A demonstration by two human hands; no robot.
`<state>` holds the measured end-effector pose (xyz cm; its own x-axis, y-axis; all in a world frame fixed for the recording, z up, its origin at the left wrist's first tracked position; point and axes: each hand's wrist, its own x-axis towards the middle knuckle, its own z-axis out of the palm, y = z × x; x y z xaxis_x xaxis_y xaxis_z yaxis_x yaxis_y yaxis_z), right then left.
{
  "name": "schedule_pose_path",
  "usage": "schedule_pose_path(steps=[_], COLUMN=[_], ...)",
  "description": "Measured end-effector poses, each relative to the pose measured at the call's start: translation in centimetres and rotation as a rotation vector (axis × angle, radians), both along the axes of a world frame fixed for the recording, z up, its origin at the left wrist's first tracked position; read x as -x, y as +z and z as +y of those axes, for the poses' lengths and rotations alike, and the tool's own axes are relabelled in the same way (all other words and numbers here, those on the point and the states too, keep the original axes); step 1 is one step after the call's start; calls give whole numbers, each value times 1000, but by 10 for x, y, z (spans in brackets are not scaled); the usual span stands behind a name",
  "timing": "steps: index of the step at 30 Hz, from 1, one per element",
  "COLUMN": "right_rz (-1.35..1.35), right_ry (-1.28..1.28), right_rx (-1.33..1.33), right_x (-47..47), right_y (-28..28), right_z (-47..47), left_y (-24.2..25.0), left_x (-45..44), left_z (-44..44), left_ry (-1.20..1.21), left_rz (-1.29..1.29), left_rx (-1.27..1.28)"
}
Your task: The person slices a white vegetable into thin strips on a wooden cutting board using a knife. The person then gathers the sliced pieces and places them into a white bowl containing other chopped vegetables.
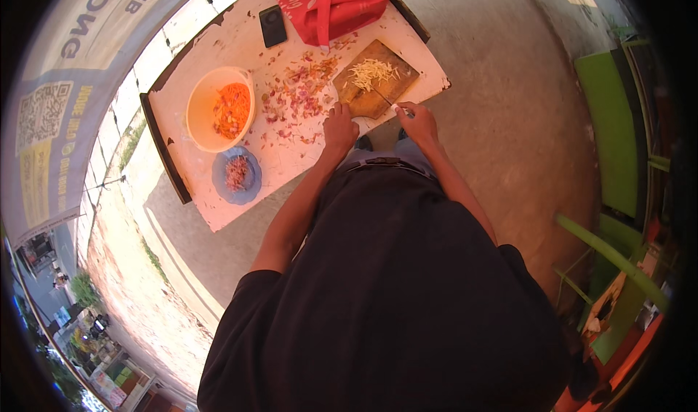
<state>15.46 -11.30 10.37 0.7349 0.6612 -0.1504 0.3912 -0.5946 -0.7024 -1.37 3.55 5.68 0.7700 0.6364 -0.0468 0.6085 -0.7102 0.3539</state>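
Note:
My right hand (417, 122) grips the handle of a knife (384, 98), whose blade lies over the wooden cutting board (401, 89). Pale, thin-cut strips (373, 74) are heaped on the board's far half. My left hand (341, 124) rests at the board's near left edge with its fingers bent; whether it holds anything cannot be told. Left of the board, reddish and brown peelings (302, 93) are strewn over the white table. A cream plastic bowl (197, 110) holds shredded orange vegetable, likely carrot. Just below it, a blue plate (251, 189) carries chopped pinkish pieces, possibly shallot.
A red cloth bag (354, 8) stands at the table's far side, beside a dark smartphone (273, 26). The white table (218, 216) has dark raised strips at its ends. A printed banner (65, 85) hangs at left. Green furniture (608, 134) stands at right, across the concrete floor.

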Motion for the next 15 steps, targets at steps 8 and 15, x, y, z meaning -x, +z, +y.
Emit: schedule_pose_path(steps=[8, 15], right_rz=[98, 37], right_ry=[97, 49], right_rx=[131, 4], right_x=[2, 4], right_y=[11, 4], right_z=[0, 3], left_y=[-3, -1], left_x=[1, 0], left_z=[-1, -1], left_ry=[31, 58], left_rz=[-48, -60], left_rx=[17, 37])
